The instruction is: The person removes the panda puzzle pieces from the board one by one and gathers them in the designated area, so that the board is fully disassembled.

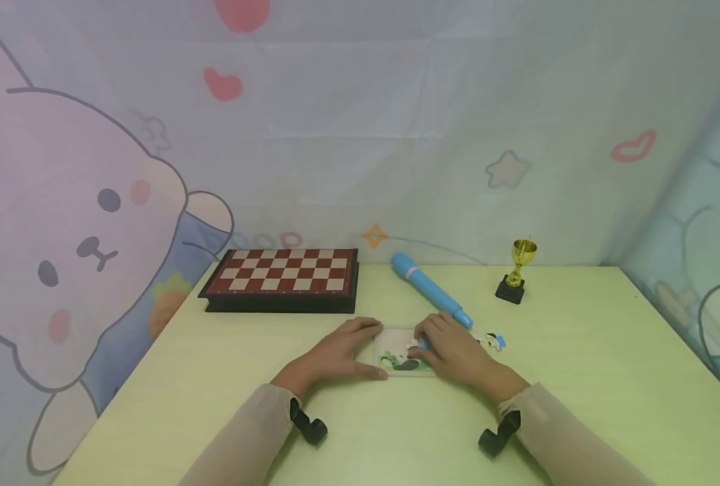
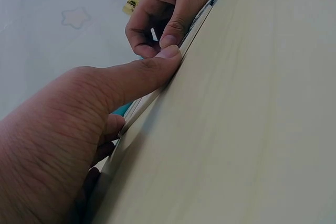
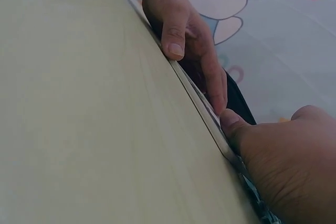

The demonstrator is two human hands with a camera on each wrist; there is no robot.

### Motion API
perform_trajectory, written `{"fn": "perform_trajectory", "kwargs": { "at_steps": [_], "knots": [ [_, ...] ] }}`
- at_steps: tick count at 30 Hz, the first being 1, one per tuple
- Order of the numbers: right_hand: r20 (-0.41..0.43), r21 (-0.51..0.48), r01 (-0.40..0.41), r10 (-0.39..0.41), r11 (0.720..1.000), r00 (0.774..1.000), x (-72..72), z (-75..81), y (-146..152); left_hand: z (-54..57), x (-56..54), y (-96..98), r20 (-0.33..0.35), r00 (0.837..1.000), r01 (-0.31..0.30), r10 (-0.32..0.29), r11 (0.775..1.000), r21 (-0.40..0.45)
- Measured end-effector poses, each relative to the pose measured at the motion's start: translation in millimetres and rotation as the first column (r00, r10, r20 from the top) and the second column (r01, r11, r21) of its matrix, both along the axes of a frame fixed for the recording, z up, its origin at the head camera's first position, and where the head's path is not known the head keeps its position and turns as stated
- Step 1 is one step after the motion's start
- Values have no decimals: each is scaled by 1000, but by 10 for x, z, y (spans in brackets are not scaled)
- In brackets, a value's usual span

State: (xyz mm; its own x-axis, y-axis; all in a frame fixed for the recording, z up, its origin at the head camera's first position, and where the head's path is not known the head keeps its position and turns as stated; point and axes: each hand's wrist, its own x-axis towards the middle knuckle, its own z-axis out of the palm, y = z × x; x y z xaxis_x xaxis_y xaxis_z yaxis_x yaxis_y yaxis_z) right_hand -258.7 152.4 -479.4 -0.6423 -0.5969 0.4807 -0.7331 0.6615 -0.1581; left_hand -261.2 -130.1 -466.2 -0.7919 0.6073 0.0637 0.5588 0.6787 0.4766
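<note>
A flat jigsaw puzzle tray [image 1: 390,337] lies on the table with green and dark pieces [image 1: 405,364] along its near side. My left hand [image 1: 342,351] holds the tray at its left end, thumb on the near edge and fingers toward the far corner; in the left wrist view, the thumb [image 2: 152,72] rests on the tray's rim. Over the tray's right part, my right hand [image 1: 451,347] pinches a small white-and-blue puzzle piece [image 1: 422,344], mostly hidden by the fingers. Right of that hand lie loose puzzle pieces [image 1: 494,341], partly covered by it.
Behind the left hand stands a folded chessboard box [image 1: 284,273]. A blue microphone-shaped pen [image 1: 429,287] lies diagonally just beyond the right hand. Farther right is a small gold trophy cup [image 1: 521,260] on a black base. A printed cloth [image 1: 396,135] hangs along the table's back edge.
</note>
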Motion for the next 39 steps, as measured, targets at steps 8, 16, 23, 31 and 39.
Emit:
{"fn": "perform_trajectory", "kwargs": {
  "at_steps": [8, 16, 23, 31, 39],
  "knots": [
    [2, -52, -19, 19, 998, 1000, 26, -11, 18, 7, 38, 11, 23, 1000, 6, -6, 1000, 3],
    [42, -107, -62, 67, 992, 997, 39, 1, 26, -3, 32, 14, 17, 1000, 6, -6, 1000, 0],
    [74, -121, -89, 98, 989, 992, 29, 11, 24, 8, 18, 4, 6, 1000, -7, 7, 1000, -6],
    [148, -98, -124, 138, 987, 979, 24, -21, 38, 14, 39, 1, 29, 1000, -6, 6, 1000, 0],
    [143, -98, -106, 120, 990, 982, 45, 34, 16, 2, 14, -4, 14, 1000, -12, 13, 1000, -3]
  ]
}}
